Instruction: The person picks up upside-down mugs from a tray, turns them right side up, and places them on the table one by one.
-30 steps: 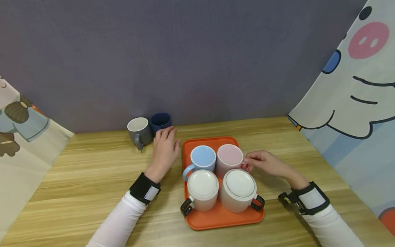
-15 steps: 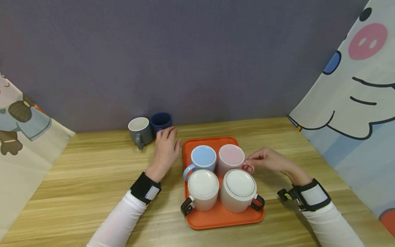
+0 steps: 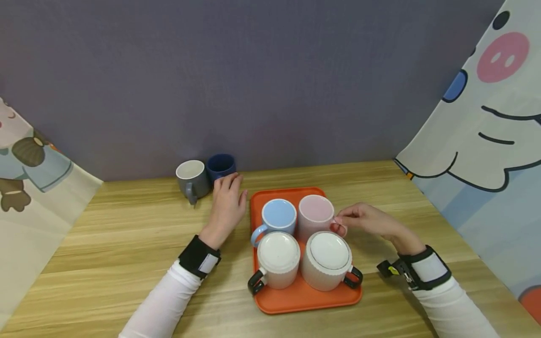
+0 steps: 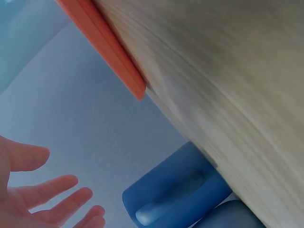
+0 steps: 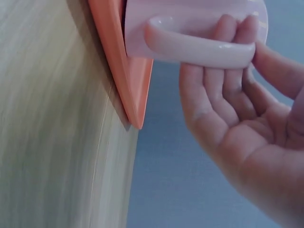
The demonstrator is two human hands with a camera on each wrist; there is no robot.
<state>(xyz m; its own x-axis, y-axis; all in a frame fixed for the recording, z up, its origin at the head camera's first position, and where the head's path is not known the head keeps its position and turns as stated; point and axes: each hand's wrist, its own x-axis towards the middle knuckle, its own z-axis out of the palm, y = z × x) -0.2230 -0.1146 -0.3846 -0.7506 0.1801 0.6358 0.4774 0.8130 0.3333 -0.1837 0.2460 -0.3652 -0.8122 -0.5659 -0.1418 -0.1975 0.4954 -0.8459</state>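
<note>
A pink mug (image 3: 316,209) stands upside down at the back right of an orange tray (image 3: 310,303). My right hand (image 3: 372,223) holds its handle (image 5: 204,50), fingers hooked through the loop and thumb on the outside. Left of it, a light blue mug (image 3: 279,213) is also bottom up. Two white mugs with black handles, one left (image 3: 278,253) and one right (image 3: 328,256), sit inverted in front. My left hand (image 3: 227,206) hovers with relaxed fingers near a navy mug (image 3: 220,164), apart from it in the left wrist view.
A grey mug (image 3: 191,177) stands upright beside the navy one at the back left. Behind the wooden table (image 3: 127,253) rises a dark grey partition (image 3: 270,84). A cartoon-printed cloth (image 3: 477,131) hangs along the right side, another (image 3: 35,173) on the left.
The right hand has kept its hold on the pink mug's handle, with only slight shifts of the mug and wrist. My left hand has stayed almost still.
</note>
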